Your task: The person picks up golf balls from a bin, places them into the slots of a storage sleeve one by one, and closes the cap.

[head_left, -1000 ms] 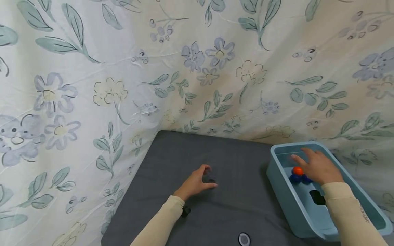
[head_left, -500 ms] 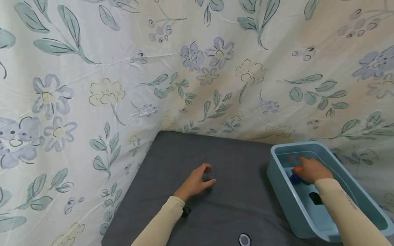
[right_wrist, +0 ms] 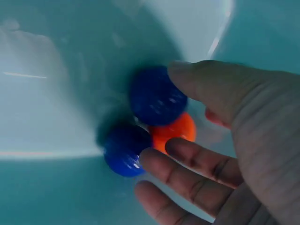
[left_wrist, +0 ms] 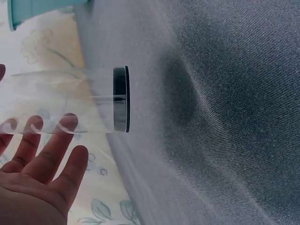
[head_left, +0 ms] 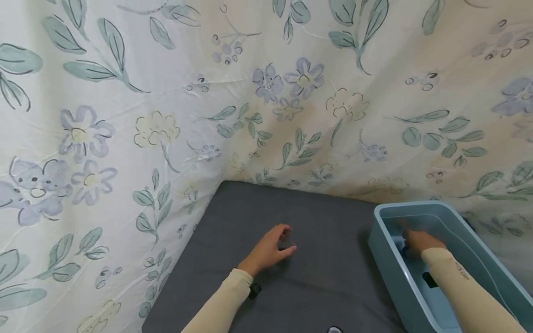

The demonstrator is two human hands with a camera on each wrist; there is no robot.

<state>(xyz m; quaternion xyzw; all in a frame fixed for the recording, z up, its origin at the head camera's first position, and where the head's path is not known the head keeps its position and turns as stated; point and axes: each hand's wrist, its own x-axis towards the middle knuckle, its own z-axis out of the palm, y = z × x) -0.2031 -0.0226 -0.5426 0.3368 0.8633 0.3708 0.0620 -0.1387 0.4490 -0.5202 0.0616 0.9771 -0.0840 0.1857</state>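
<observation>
The left hand (head_left: pixel 268 249) is gripping a clear container (left_wrist: pixel 89 101) between bent fingers and thumb; the thumb is falling mostly outside the left wrist view, as is the container's far end. From where I am standing, the transparent wall is nearly vanishing against the dark cloth (head_left: pixel 325 286), and only the black end (left_wrist: pixel 121 99), beyond the fingertips, is showing clearly; whether it is touching the cloth is hard to judge. A black wrist device (head_left: pixel 255 290) is sitting just behind the left hand.

The right hand (head_left: pixel 422 243) is hanging inside a blue bin (head_left: pixel 389 273), its fingertips blurring. Its fingers are standing apart, loosely bent, beside a blue ball (right_wrist: pixel 154 96), a second blue ball (right_wrist: pixel 123 152) and an orange ball (right_wrist: pixel 180 129), all partly hidden; I am unable to tell whether the thumb is touching the first. A red patch (right_wrist: pixel 215 117) between thumb and fingers is showing too little to identify. Behind the right hand, the sleeve (head_left: pixel 466 286) is partly covering a black patch (head_left: pixel 429 279); its lettering (head_left: pixel 461 270) is running too small to read.
</observation>
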